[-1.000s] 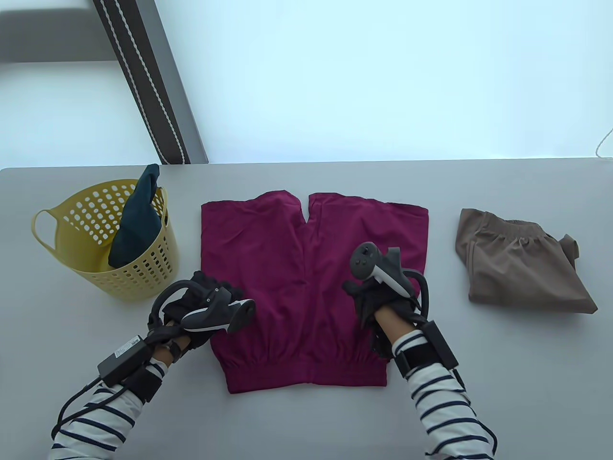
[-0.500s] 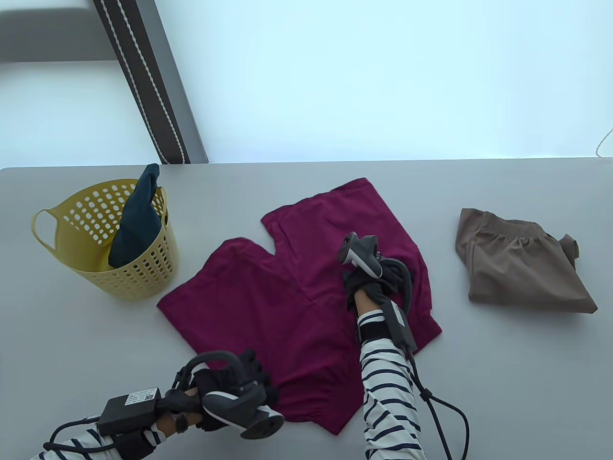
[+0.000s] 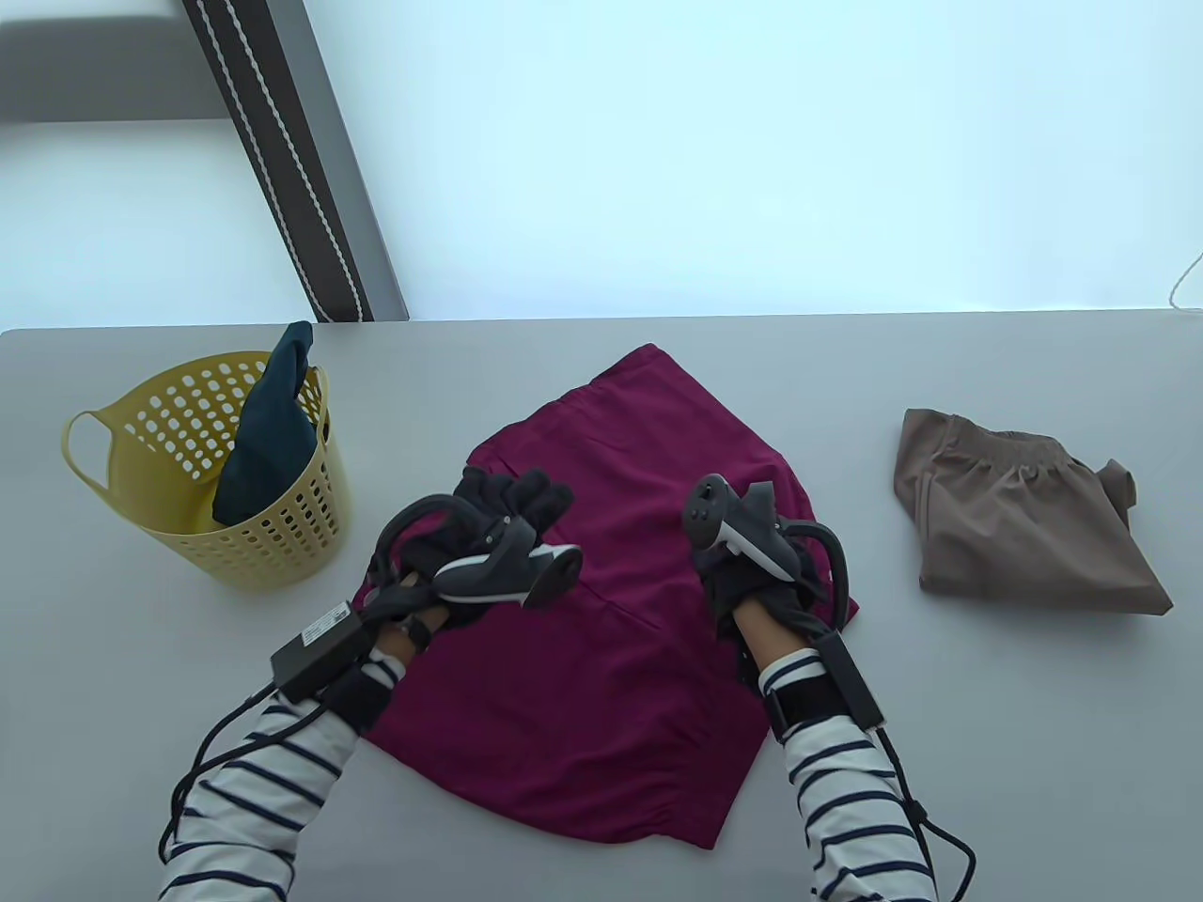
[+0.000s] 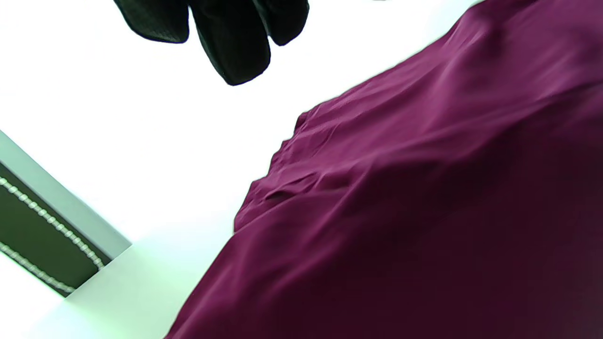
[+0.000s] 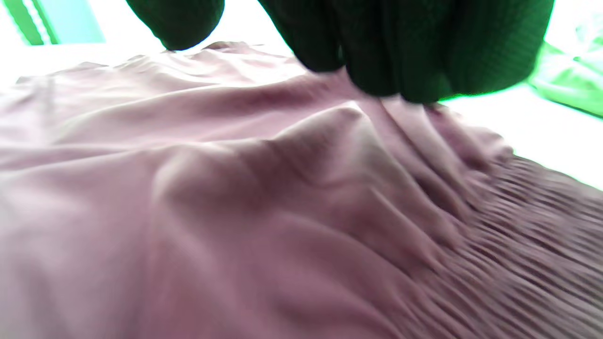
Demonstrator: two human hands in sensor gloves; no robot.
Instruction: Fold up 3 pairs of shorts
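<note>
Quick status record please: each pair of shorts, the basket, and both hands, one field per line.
magenta shorts: folded in half, lying askew mid-table
tan shorts: folded, on the table's right
dark teal shorts: bunched up in the basket
yellow basket: upright, on the table's left
left hand: fingers straight over the magenta shorts
right hand: fingers down on the magenta shorts

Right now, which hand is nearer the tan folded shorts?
Right. The right hand rests on the maroon shorts beside the tan folded shorts; the left hand is over the maroon pair's far side, toward the basket.
</note>
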